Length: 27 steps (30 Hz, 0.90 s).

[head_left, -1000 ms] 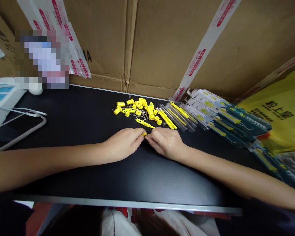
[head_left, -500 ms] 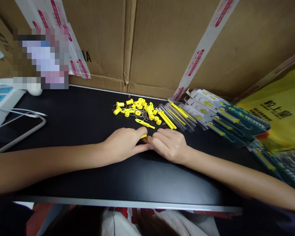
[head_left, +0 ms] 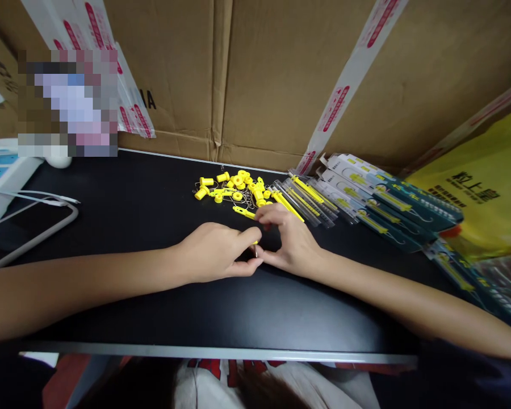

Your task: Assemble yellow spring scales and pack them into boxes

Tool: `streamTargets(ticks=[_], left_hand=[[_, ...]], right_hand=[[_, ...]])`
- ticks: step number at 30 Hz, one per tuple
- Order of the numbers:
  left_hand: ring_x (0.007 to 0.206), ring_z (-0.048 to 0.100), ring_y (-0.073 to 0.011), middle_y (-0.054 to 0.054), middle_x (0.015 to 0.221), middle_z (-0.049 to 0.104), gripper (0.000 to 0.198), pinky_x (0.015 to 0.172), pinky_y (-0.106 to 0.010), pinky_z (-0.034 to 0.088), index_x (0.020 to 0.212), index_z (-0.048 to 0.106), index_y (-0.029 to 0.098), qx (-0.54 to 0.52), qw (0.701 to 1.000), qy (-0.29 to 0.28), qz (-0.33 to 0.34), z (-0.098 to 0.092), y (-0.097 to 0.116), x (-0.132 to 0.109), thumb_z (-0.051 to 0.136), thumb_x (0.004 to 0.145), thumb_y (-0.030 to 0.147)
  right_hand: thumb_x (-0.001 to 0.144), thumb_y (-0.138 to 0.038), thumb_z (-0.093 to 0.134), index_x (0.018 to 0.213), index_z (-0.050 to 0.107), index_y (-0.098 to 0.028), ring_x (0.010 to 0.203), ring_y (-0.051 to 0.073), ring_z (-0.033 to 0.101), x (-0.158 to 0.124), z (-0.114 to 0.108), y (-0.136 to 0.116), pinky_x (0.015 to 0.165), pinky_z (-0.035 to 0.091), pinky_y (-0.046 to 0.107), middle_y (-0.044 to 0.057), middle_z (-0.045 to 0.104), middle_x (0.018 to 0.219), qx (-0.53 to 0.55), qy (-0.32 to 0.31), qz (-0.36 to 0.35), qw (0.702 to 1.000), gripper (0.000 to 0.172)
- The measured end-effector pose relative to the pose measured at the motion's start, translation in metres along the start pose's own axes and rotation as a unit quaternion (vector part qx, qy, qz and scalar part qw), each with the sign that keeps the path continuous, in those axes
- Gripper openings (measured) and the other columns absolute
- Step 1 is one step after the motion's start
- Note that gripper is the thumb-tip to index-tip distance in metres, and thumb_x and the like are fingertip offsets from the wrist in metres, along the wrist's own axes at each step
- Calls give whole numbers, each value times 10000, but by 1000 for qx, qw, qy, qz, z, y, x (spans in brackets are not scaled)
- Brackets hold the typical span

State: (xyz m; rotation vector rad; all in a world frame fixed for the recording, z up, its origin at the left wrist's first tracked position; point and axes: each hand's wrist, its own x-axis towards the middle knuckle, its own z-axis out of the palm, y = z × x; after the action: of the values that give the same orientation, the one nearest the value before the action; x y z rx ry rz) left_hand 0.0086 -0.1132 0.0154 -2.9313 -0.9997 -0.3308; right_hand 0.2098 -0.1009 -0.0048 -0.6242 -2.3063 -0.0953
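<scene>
My left hand [head_left: 215, 251] rests on the black table [head_left: 153, 295] with thumb and forefinger pinched on a small yellow plastic part [head_left: 254, 244]. My right hand [head_left: 287, 241] lies beside it, thumb touching the left thumb, its fingers curled and reaching up to the near edge of a pile of small yellow plastic parts [head_left: 234, 186]. A longer yellow piece [head_left: 244, 212] lies just beyond the fingertips. What the right fingers hold, if anything, is hidden.
Clear sleeves with yellow sticks [head_left: 306, 199] and packaged cards [head_left: 383, 199] lie to the right. A yellow bag [head_left: 481, 193] sits far right. Cardboard boxes [head_left: 259, 79] wall the back. A white power strip [head_left: 0, 176] and cable [head_left: 34, 196] are at the left.
My right hand's fingers have lifted and reached forward to the yellow pile. My left hand has stayed put, keeping its pinch on the small yellow part, now turned downward.
</scene>
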Motion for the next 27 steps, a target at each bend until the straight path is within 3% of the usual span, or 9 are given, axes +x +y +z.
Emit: streamTargets(ticks=[2, 5, 6, 8, 12, 17, 22, 27], left_hand=[[598, 669, -175, 3, 694, 688, 220, 489, -240, 337, 956, 528, 194, 1, 1000, -3, 28, 3, -2, 0, 485, 895, 401], [574, 658, -172, 11, 685, 683, 217, 476, -237, 334, 974, 511, 199, 3, 998, -12, 56, 6, -5, 0, 486, 890, 398], [565, 654, -172, 15, 675, 679, 221, 471, -236, 331, 996, 504, 201, 4, 998, -11, 60, 7, -6, 1, 484, 889, 393], [550, 650, -170, 23, 661, 673, 254, 467, -231, 333, 1079, 475, 198, -5, 998, -8, 62, 7, -7, 1, 479, 889, 367], [579, 670, -180, 6, 697, 688, 433, 489, -229, 387, 1244, 347, 152, -65, 997, 2, 40, 7, -5, 0, 469, 900, 384], [670, 708, -206, -36, 817, 710, 389, 519, -241, 425, 1114, 387, 184, -114, 993, 13, -36, 2, 0, -1, 501, 889, 481], [707, 710, -221, -38, 792, 701, 253, 546, -259, 419, 996, 451, 183, -78, 995, -59, -34, -5, 2, 3, 481, 930, 425], [723, 706, -216, -46, 840, 711, 282, 552, -261, 421, 989, 472, 181, -74, 991, -109, -22, -3, -3, 7, 461, 944, 459]], right_hand=[[840, -261, 611, 1148, 435, -183, 794, 171, 580, 0, 1, 2, 708, 487, 318, 110, 619, 1072, 59, -58, 44, 996, 364], [892, -237, 536, 936, 496, -201, 783, 179, 564, 0, 2, 4, 725, 460, 322, 51, 624, 875, 94, -140, 45, 985, 69], [909, -243, 509, 846, 476, -205, 751, 177, 545, 0, 2, 5, 706, 447, 317, 37, 596, 800, 95, -149, 40, 983, 81], [928, -246, 465, 777, 430, -211, 684, 165, 500, 0, 3, 7, 664, 426, 305, 25, 543, 733, 92, -147, 36, 984, 159], [953, -180, 372, 904, 471, -201, 715, 169, 517, -1, 3, 10, 687, 429, 309, 41, 575, 796, 104, -130, 24, 986, 113], [978, -217, 314, 834, 409, -215, 636, 159, 481, -1, 1, 10, 648, 416, 309, 20, 521, 723, 99, -138, 42, 985, 173], [983, -203, 296, 814, 402, -221, 655, 167, 515, -1, 1, 9, 655, 418, 310, 39, 573, 743, 109, -141, 80, 981, 200], [986, -216, 304, 805, 397, -220, 656, 166, 510, -3, 3, 8, 658, 410, 303, 35, 567, 739, 97, -156, 81, 980, 203]])
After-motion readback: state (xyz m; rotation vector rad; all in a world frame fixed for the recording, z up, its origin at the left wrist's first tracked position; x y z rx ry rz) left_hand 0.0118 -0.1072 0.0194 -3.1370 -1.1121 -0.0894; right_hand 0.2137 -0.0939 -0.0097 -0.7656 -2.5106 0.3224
